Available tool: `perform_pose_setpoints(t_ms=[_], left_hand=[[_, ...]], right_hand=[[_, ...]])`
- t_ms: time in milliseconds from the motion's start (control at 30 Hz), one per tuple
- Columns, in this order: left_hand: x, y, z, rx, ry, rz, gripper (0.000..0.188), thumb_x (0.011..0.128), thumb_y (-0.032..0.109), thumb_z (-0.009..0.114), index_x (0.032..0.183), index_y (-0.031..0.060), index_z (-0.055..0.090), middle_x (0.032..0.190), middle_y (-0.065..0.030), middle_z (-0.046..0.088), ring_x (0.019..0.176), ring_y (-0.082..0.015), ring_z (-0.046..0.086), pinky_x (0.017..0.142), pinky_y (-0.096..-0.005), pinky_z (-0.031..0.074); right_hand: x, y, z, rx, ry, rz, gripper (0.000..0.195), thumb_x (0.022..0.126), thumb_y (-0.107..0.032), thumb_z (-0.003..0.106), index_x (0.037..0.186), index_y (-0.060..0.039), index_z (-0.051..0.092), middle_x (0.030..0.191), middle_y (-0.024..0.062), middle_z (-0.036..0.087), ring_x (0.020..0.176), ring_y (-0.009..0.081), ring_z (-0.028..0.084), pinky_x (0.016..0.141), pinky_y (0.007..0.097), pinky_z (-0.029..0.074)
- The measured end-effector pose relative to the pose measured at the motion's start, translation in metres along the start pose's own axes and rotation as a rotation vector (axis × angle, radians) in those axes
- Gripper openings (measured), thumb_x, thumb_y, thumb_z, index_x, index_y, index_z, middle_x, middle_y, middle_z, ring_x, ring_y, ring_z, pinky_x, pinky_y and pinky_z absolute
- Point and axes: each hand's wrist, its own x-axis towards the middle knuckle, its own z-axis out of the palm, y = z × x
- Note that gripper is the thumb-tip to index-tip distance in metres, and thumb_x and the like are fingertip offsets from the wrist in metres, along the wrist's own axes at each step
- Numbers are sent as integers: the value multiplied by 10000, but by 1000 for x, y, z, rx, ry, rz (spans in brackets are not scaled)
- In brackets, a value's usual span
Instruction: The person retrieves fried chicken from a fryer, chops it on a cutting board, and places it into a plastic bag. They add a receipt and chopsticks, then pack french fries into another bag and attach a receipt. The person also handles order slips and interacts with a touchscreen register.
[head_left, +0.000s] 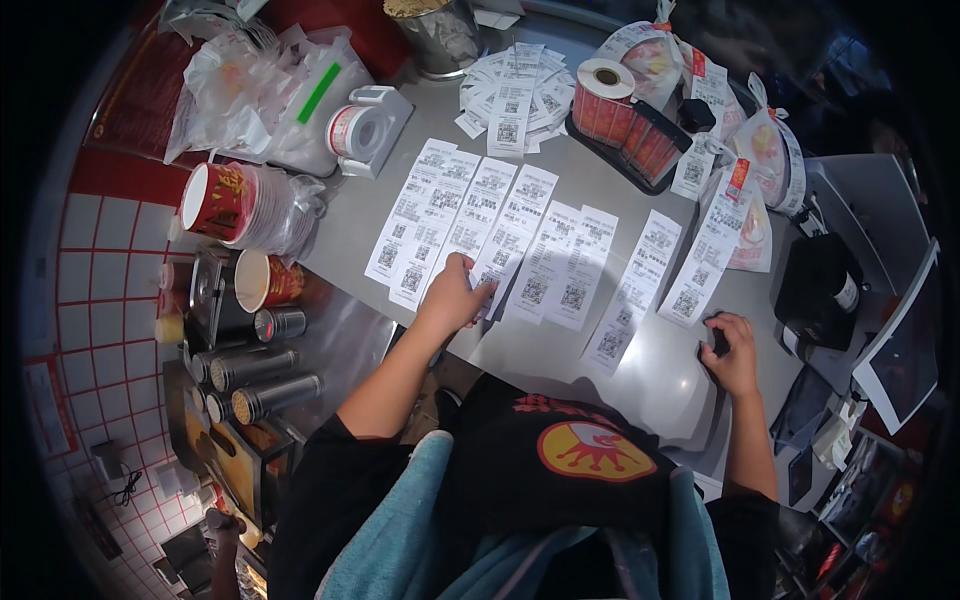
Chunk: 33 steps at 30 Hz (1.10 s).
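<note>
Several printed paper receipts (476, 214) lie side by side on the grey metal counter (660, 405). My left hand (452, 296) rests at the lower end of one receipt (525, 206), thumb and fingers bent at its edge; whether it pinches the paper is unclear. Over the counter at the right, my right hand (731, 352) has curled fingers with a gap between thumb and forefinger, and nothing shows in it. Just above that hand lies the lower end of a long receipt (705, 251), whose top reaches a tied plastic bag (752, 232).
A receipt pile (480, 94) on a spike, a label roll (604, 79) and more tied bags (765, 146) stand at the back. Stacked paper cups (217, 202) and a tape dispenser (375, 135) are left, a black printer (817, 292) right. Another person's arm (225, 555) shows lower left.
</note>
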Motion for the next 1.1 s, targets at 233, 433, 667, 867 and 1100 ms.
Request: perform_pose_setpoints(t_ms=[233,433,667,867,1100], left_hand=[[-20,4,24,699,455,781,524,756,242,648,1239,140,471,1252,-151,447,1140,-369,421,879,-484,398],[-7,-10,67,751,280,792,529,808,377,560,1299,226,434,1396,-129,312,1274,-366,289,1014,-553,205],[-4,-12,72,781,342,786,586,813,395,525,1333,166,384,1411,-157,284,1301,-383,226,1029,-570,99],[-42,65,105,298,465,1030,511,796,261,528,1235,16,435,1300,-179,406,1263,-383,298,1040,-535,100],[-56,143,207,172,407,967,271,763,166,593,1022,89,590,1148,-133,497,1080,-316,471,969,-545,270]], right_hand=[[-5,-3,6,-5,93,-41,298,578,6,672,862,-64,616,967,92,590,938,290,523,840,369,407],[-12,-7,9,20,153,-42,270,603,-17,680,860,-69,617,979,84,603,946,288,534,853,372,395],[-18,-13,-26,50,414,-46,228,651,-62,682,870,-84,627,990,80,595,955,289,528,833,377,407],[-23,45,-95,-167,837,255,468,826,-200,560,1229,-1,431,1270,204,414,1166,356,356,996,428,236],[18,131,-124,1,792,484,594,865,-397,521,1270,22,405,1259,232,448,1184,355,408,1001,383,294]])
